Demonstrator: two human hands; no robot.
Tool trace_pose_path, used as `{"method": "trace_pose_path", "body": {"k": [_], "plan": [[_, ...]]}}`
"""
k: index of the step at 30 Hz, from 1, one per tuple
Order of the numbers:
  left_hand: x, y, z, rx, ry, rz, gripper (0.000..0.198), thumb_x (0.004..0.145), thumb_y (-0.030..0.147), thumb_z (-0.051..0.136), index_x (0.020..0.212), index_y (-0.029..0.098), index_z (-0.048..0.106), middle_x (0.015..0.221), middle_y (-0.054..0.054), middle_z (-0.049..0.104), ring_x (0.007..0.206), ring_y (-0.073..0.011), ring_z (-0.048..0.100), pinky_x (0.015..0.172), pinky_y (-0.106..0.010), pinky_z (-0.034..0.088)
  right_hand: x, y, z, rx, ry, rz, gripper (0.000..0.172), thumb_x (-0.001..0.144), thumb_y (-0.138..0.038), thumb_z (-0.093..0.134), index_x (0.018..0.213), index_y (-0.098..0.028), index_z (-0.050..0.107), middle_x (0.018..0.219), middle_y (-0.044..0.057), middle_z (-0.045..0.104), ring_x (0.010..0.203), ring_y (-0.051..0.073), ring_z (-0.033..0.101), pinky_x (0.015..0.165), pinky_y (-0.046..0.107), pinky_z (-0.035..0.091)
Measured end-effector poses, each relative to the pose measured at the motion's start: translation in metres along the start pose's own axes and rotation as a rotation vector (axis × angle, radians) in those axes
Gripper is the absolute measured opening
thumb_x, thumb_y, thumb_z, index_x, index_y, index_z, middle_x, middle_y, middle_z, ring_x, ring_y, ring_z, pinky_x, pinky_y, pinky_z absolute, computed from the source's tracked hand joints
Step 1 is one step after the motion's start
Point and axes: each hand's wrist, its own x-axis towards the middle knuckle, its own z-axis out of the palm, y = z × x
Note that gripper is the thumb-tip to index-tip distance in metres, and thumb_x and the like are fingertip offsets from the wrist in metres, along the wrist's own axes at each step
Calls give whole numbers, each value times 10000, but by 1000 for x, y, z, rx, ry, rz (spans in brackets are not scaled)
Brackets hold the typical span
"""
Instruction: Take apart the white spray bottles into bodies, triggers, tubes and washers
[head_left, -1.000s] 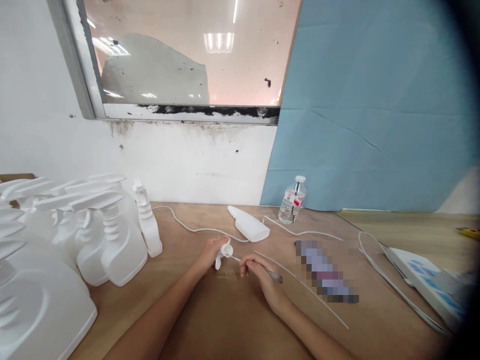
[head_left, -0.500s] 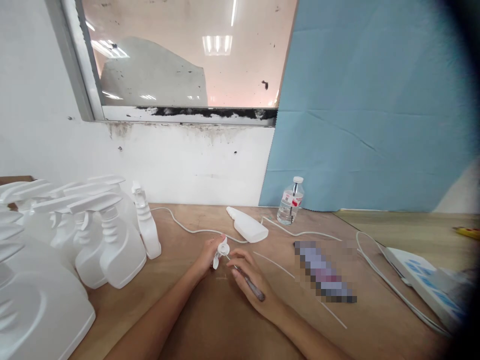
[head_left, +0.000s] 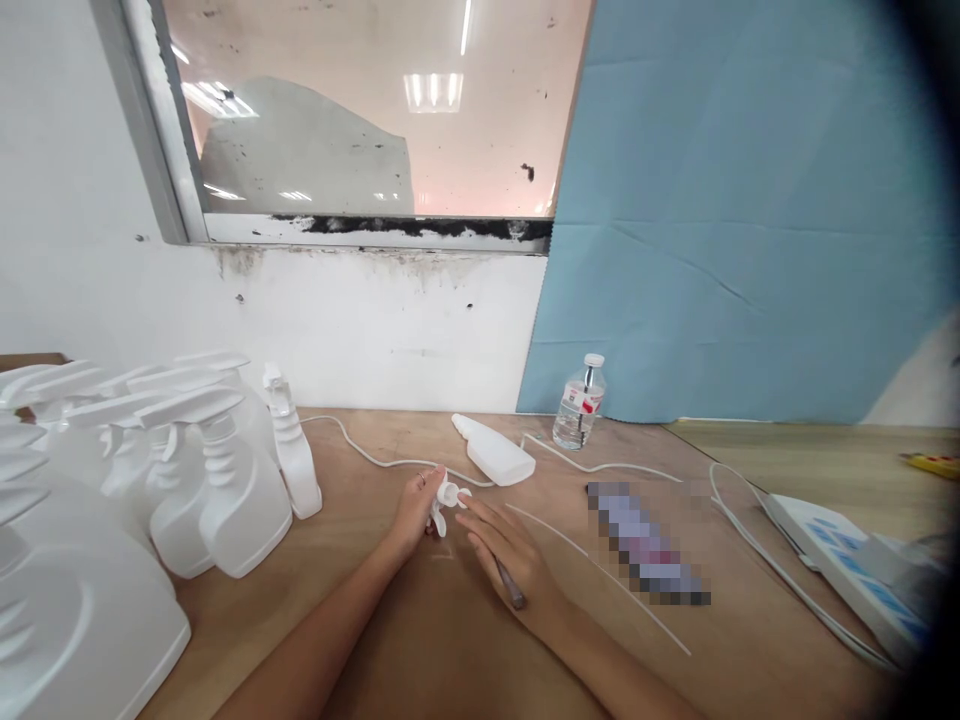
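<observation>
My left hand is closed around a white spray trigger head, whose round opening faces up and whose trigger points down. In my right hand a thin tool with a grey handle is tucked under the fingers; its tip is hidden. The right fingertips also touch a small round white piece right beside the spray head's opening. Beyond the hands, a white bottle body without a spray head lies on the wooden table.
Several white spray bottles crowd the left side. A clear water bottle stands near the wall. To the right lie a thin white tube, a blurred-out item, a white cable and a white-and-blue device.
The small round white piece now sits apart from the opening, at my right fingertips. The tool's thin metal shaft, visible before, is hidden now. The spray head has turned slightly.
</observation>
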Motion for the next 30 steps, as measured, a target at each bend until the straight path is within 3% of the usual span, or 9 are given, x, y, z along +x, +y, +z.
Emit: {"method": "trace_pose_path", "body": {"k": [2, 7, 9, 11, 13, 15, 20, 27, 30], "plan": [[-2, 1, 0, 42, 26, 71, 445, 811, 593, 530, 715, 159, 518, 502, 70, 464, 353, -56, 380, 358, -182, 291, 0, 0, -2, 78, 27, 119, 327, 909, -127, 454, 1176, -252, 597, 1237, 73, 629, 1123, 225, 580, 949, 413, 437], [-4, 1, 2, 119, 65, 197, 461, 754, 638, 551, 768, 178, 519, 575, 46, 507, 407, -70, 435, 383, -176, 308, 4, 2, -6, 389, 208, 520, 214, 927, -295, 470, 992, -235, 664, 1059, 68, 668, 1046, 232, 580, 957, 382, 408], [-4, 0, 1, 139, 92, 228, 431, 786, 615, 522, 832, 186, 528, 605, 44, 510, 420, -74, 434, 399, -179, 319, 4, 3, -8, 550, 256, 664, 230, 903, -380, 508, 889, -215, 668, 895, 56, 667, 899, 218, 605, 852, 338, 451], [-3, -1, 0, 156, 128, 268, 380, 811, 565, 522, 891, 194, 535, 668, 29, 540, 495, -92, 492, 469, -189, 379, 3, 3, -9, 677, 242, 752, 303, 889, -449, 505, 787, -200, 644, 704, 28, 633, 672, 181, 597, 655, 294, 473], [-2, -2, -1, 173, 166, 312, 324, 815, 499, 557, 919, 193, 546, 771, -1, 584, 651, -122, 567, 609, -212, 442, 0, 1, -7, 771, 166, 783, 428, 903, -508, 430, 689, -184, 610, 551, 15, 591, 451, 146, 525, 454, 266, 404], [0, -3, -2, 190, 191, 346, 287, 804, 440, 593, 930, 185, 559, 872, -32, 613, 802, -155, 594, 744, -247, 454, -2, -2, -3, 872, 62, 799, 525, 914, -535, 361, 625, -168, 601, 475, 28, 582, 345, 133, 476, 374, 256, 335], [5, -7, -3, 230, 190, 372, 307, 823, 366, 575, 1064, 177, 553, 1056, -87, 637, 984, -200, 598, 889, -314, 433, -3, -10, 5, 1103, -149, 702, 528, 907, -512, 411, 663, -135, 690, 604, 65, 644, 497, 134, 578, 467, 242, 342], [4, -7, -4, 361, 165, 375, 341, 833, 328, 537, 1128, 160, 572, 1141, -103, 640, 1074, -222, 574, 952, -336, 397, 0, -12, 6, 1096, -262, 708, 571, 890, -562, 407, 670, -135, 715, 649, 83, 667, 514, 145, 585, 466, 244, 345], [2, -4, -3, 440, 154, 361, 353, 847, 351, 510, 1135, 163, 591, 1122, -92, 661, 1042, -225, 594, 925, -339, 413, -1, -10, 9, 1007, -200, 758, 599, 880, -578, 404, 576, -144, 683, 583, 60, 641, 438, 120, 532, 426, 232, 297]]}}
